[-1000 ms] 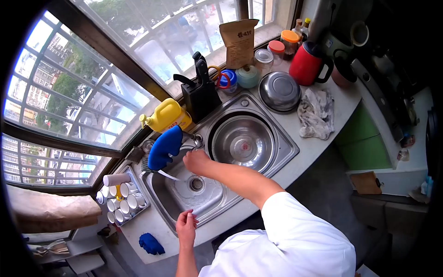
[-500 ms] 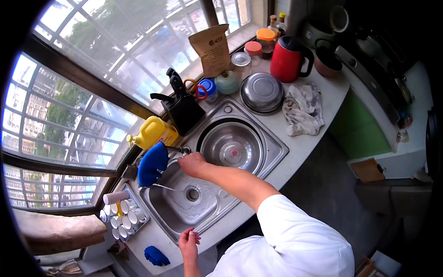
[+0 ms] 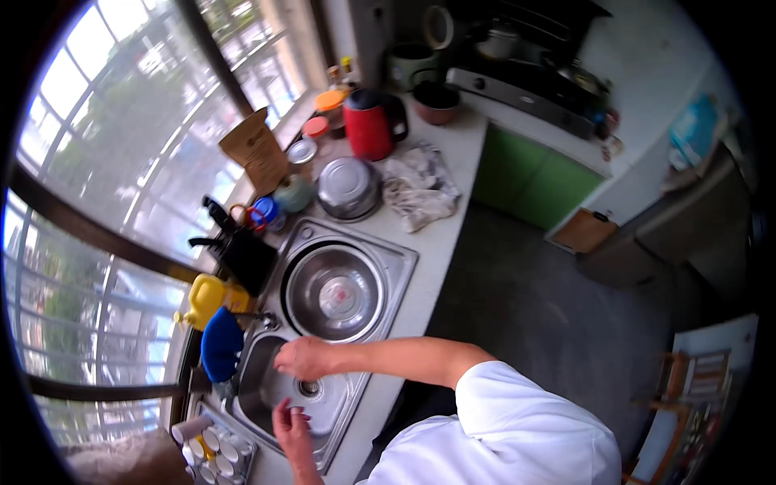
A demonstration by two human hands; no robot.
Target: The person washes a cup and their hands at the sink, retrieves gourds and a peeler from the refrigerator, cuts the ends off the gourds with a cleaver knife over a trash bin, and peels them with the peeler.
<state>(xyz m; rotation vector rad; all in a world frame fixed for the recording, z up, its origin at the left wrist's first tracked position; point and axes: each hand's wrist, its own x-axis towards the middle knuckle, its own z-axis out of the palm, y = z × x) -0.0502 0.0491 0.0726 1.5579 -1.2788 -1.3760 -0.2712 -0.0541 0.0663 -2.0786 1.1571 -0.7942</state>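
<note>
My right hand [image 3: 303,358] hovers over the smaller steel sink basin [image 3: 333,420], just off the faucet [image 3: 267,320]. Its fingers bend downward, blurred and seen mostly from the back, with nothing visible in them. Lower down, my left hand [image 3: 293,427] is above the same basin, empty, its fingers loosely curved and apart. The drain [image 3: 308,389] shows between the two hands. A blue piece with a scalloped edge [image 3: 220,343] stands at the faucet's spout side. I cannot make out any water stream.
A round steel bowl [image 3: 373,279] sits in the other basin. Along the window stand a yellow jug [image 3: 212,301], a knife block [image 3: 249,260] and jars. Farther off are an upturned metal bowl [image 3: 346,190], a cloth [image 3: 419,187] and a red kettle [image 3: 368,129]. White cups [image 3: 228,453] fill a rack below.
My right hand has left the faucet and come over the basin. My left hand has moved in from the counter edge. The water stream no longer shows. The view has turned to the right.
</note>
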